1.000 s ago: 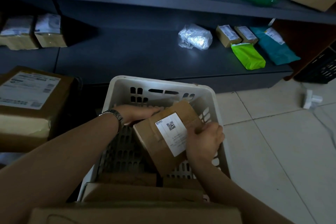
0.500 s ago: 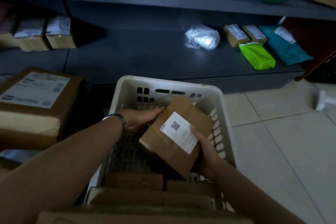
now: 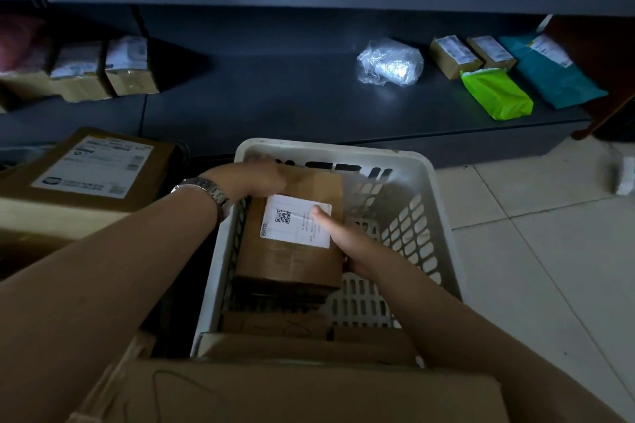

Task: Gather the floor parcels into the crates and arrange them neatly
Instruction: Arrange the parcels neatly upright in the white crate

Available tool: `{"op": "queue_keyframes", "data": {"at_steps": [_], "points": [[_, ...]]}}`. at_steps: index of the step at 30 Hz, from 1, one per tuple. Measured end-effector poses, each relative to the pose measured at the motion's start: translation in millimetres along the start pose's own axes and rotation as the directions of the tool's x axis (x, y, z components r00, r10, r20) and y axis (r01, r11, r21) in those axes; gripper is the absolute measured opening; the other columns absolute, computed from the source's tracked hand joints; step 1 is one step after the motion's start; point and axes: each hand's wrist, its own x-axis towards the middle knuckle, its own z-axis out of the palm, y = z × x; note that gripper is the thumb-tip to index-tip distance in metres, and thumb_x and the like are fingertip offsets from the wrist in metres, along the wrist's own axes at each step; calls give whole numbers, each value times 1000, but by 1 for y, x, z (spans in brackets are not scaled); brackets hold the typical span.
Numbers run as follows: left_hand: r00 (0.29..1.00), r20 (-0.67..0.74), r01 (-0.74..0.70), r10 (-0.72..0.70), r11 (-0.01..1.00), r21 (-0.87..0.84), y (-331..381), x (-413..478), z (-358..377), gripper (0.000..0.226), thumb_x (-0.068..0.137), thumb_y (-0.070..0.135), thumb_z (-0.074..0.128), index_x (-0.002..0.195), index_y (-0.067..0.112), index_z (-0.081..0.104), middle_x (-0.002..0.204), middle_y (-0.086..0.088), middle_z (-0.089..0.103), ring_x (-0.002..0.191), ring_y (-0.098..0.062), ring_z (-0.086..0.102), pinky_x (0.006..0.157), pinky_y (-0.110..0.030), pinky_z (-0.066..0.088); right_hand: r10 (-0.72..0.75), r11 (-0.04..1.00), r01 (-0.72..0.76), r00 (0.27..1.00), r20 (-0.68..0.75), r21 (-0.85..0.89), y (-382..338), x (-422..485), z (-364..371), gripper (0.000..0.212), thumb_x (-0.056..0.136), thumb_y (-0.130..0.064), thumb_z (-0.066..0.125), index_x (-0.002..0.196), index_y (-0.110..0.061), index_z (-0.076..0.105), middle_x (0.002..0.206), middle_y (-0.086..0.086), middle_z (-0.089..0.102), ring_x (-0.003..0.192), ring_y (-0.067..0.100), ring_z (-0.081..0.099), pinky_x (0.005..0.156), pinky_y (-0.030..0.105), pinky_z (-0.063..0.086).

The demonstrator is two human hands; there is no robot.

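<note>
A white slotted plastic crate [image 3: 443,203] stands on the floor in front of a dark shelf. Inside it, against the left wall, lies a brown cardboard box [image 3: 292,261] with a white QR label on top. My left hand [image 3: 256,178] grips the box's far left corner. My right hand [image 3: 338,233] holds its right side, thumb on the label and fingers hidden under the edge. More cardboard boxes [image 3: 275,328] lie in the near end of the crate.
A large labelled box [image 3: 89,172] sits to the left of the crate. Another big carton [image 3: 292,391] fills the near foreground. The low shelf [image 3: 275,106] holds small boxes, a silver bag [image 3: 390,62], green and teal mailers. Tiled floor lies to the right.
The box was tilted and held above the crate; now it lies flat against the crate's left wall, label up. Both hands followed it down and left.
</note>
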Motion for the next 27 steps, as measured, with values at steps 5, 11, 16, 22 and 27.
{"op": "queue_keyframes", "data": {"at_steps": [5,11,16,22,27], "points": [[980,92,-190,174,959,211,1,-26,3,36,89,8,46,124,11,54,136,-14,44,125,-32,46,99,-42,45,72,994,-75,997,30,85,5,0,6,95,63,-92,51,135,-31,56,124,3,68,115,25,63,100,48,49],[961,144,-230,236,971,-59,-11,-79,-29,23,97,20,43,84,10,60,96,-9,59,92,-19,53,82,-33,44,38,971,-12,994,-103,238,-11,-32,-11,82,89,-78,30,139,-15,49,124,13,61,105,28,60,87,42,47],[992,79,-59,94,930,-363,-29,-139,-49,25,99,23,47,119,15,60,121,1,57,117,-18,53,91,-38,50,-109,994,111,989,-98,17,-51,-106,-36,60,95,-63,41,127,-15,61,134,13,56,121,31,54,99,45,43],[925,379,229,-37,849,-475,-47,-233,-37,48,98,51,42,128,15,51,127,-11,58,113,-33,59,99,-52,48,38,965,-53,997,-61,-257,-41,-208,-64,42,95,-56,49,104,-16,58,103,18,69,76,32,71,66,40,56],[884,465,329,-43,765,-554,-75,-294,-16,94,77,85,32,138,15,47,129,-21,58,115,-43,58,94,-58,50,321,924,-265,930,182,-276,5,-276,-64,76,89,-74,36,130,-12,49,120,29,65,106,47,66,76,54,59]]}}
